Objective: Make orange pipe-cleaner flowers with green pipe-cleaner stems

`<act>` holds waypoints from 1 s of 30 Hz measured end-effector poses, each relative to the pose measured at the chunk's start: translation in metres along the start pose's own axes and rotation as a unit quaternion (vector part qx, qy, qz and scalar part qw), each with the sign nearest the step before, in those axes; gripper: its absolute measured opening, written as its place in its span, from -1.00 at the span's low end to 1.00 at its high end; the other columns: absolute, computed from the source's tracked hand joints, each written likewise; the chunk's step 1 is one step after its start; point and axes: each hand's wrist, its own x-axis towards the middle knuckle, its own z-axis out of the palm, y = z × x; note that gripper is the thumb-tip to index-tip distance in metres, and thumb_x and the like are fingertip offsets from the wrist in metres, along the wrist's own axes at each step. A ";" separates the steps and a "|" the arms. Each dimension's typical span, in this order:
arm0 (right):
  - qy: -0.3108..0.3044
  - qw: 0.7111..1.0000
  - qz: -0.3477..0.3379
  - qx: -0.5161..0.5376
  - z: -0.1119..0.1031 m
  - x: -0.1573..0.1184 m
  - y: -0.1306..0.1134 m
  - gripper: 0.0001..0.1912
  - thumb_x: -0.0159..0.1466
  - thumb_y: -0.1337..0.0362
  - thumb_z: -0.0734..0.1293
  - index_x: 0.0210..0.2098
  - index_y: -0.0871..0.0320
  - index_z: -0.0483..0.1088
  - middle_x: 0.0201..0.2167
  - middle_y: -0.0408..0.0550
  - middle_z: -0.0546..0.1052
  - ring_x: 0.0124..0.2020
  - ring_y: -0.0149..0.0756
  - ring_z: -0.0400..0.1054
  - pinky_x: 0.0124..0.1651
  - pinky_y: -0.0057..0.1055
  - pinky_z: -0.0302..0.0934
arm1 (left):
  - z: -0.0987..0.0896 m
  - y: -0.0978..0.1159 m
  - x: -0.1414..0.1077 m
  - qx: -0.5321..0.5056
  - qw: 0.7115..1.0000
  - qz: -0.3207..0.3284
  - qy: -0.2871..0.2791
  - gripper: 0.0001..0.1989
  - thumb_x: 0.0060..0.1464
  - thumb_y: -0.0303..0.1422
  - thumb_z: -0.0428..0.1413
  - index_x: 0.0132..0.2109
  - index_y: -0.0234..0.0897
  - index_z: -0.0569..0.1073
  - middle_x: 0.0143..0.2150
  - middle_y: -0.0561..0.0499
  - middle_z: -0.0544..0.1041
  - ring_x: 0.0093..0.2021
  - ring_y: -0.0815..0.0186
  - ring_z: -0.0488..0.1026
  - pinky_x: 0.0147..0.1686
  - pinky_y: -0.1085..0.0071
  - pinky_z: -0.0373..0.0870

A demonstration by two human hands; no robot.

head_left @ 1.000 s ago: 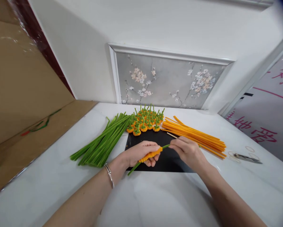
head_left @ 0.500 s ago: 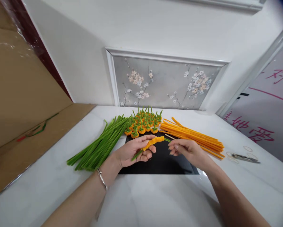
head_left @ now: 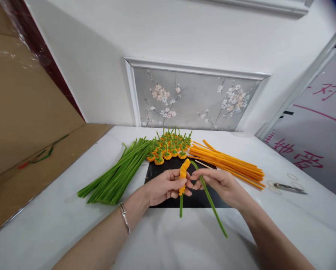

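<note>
My left hand pinches an orange pipe cleaner folded into a tight zigzag and threaded on a green pipe cleaner. One short green end hangs straight down below the orange folds. The longer end arches out of the top and slopes down to the right, through the fingers of my right hand. These fingers are closed around it, with their tips close to the orange folds. Behind my hands stand several finished orange flowers with green stems pointing up, partly on a black mat.
A bundle of green pipe cleaners lies on the left, and orange pipe cleaners lie on the right. A thin stick rests on the mat. Scissors lie far right. A cardboard sheet borders the white table.
The orange zigzag has turned from nearly level to upright in my left hand. My right hand has moved left, and the long green end now bends over and hangs down.
</note>
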 end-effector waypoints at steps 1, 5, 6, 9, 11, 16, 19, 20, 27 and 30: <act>-0.023 1.000 -0.005 -0.012 0.000 -0.001 -0.001 -0.70 0.38 0.29 0.10 -0.04 0.10 0.40 -0.27 -0.06 0.57 -0.26 -0.33 0.48 -0.17 -0.36 0.38 | 0.000 0.000 0.001 -0.002 1.000 0.008 0.020 -0.80 0.00 -0.37 0.24 -0.21 -0.36 0.47 -0.33 -0.02 0.51 -0.40 0.46 0.53 -0.65 0.76 0.22; 0.021 0.991 -0.058 -0.120 0.000 -0.001 0.002 -0.73 0.31 0.39 0.17 -0.10 0.06 0.44 -0.31 -0.12 0.58 -0.30 -0.37 0.49 -0.19 -0.43 0.39 | -0.003 -0.001 0.004 -0.018 0.995 0.036 0.092 -0.82 0.02 -0.39 0.23 -0.21 -0.37 0.49 -0.36 0.03 0.47 -0.47 0.53 0.47 -0.58 0.76 0.35; 0.047 0.984 -0.085 -0.147 0.000 0.000 0.004 -0.73 0.30 0.41 0.19 -0.12 0.06 0.45 -0.35 -0.13 0.58 -0.34 -0.39 0.49 -0.22 -0.45 0.39 | -0.004 -0.001 0.004 -0.029 0.995 0.039 0.092 -0.82 0.03 -0.39 0.22 -0.21 -0.39 0.49 -0.36 0.03 0.47 -0.47 0.53 0.47 -0.57 0.76 0.37; 0.124 0.957 -0.153 -0.211 0.000 0.001 0.007 -0.77 0.28 0.41 0.25 -0.16 0.06 0.49 -0.37 -0.08 0.54 -0.36 -0.36 0.46 -0.29 -0.44 0.38 | -0.004 0.001 0.002 -0.085 0.993 0.050 0.059 -0.81 0.10 -0.41 0.15 -0.13 -0.41 0.49 -0.33 -0.04 0.50 -0.40 0.47 0.52 -0.43 0.70 0.47; 0.182 0.937 -0.175 -0.240 -0.001 0.003 0.007 -0.81 0.25 0.39 0.31 -0.20 0.06 0.52 -0.25 -0.01 0.50 -0.28 -0.30 0.45 -0.30 -0.38 0.38 | -0.003 0.004 0.000 -0.126 0.989 0.070 0.035 -0.71 0.12 -0.49 0.12 0.01 -0.37 0.43 -0.25 -0.09 0.53 -0.29 0.41 0.56 -0.29 0.64 0.50; 0.193 0.940 -0.195 -0.201 0.002 0.004 0.004 -0.81 0.25 0.42 0.29 -0.23 0.07 0.51 -0.13 0.00 0.51 -0.15 -0.24 0.45 -0.11 -0.27 0.38 | -0.002 0.007 -0.003 -0.153 0.983 0.100 0.022 -0.47 0.07 -0.65 0.10 0.18 -0.25 0.28 -0.19 -0.07 0.54 -0.20 0.38 0.56 -0.26 0.64 0.50; 0.185 0.958 -0.170 -0.137 0.010 0.003 0.005 -0.78 0.28 0.41 0.25 -0.14 0.05 0.45 -0.27 -0.07 0.56 -0.22 -0.28 0.46 -0.10 -0.27 0.39 | -0.003 0.005 -0.002 -0.143 0.985 0.100 0.014 -0.46 0.02 -0.62 0.16 0.15 -0.26 0.31 -0.25 -0.02 0.52 -0.26 0.40 0.56 -0.32 0.66 0.50; 0.196 0.963 -0.155 -0.102 0.013 0.003 0.005 -0.78 0.31 0.39 0.22 -0.11 0.05 0.43 -0.28 -0.08 0.56 -0.25 -0.30 0.47 -0.15 -0.29 0.40 | -0.003 0.005 -0.002 -0.137 0.986 0.099 0.010 -0.47 0.00 -0.61 0.18 0.13 -0.26 0.32 -0.27 0.00 0.52 -0.29 0.41 0.56 -0.34 0.67 0.49; 0.350 0.874 -0.039 0.335 0.019 0.014 -0.001 -0.86 0.31 0.18 0.26 -0.31 0.10 0.39 -0.32 -0.13 0.50 -0.17 -0.35 0.44 -0.16 -0.40 0.39 | 0.009 0.005 -0.003 0.077 0.995 0.046 -0.040 -0.59 -0.12 -0.48 0.30 -0.08 -0.28 0.40 -0.32 0.00 0.53 -0.38 0.34 0.55 -0.45 0.54 0.47; 0.347 0.811 0.053 0.468 0.011 0.017 0.008 -0.90 0.22 0.23 0.36 -0.34 0.12 0.39 -0.32 -0.15 0.50 -0.17 -0.42 0.44 -0.14 -0.50 0.39 | 0.018 0.003 -0.002 0.163 0.985 0.042 -0.046 -0.62 -0.19 -0.44 0.33 -0.16 -0.34 0.45 -0.37 -0.01 0.54 -0.42 0.37 0.51 -0.39 0.46 0.44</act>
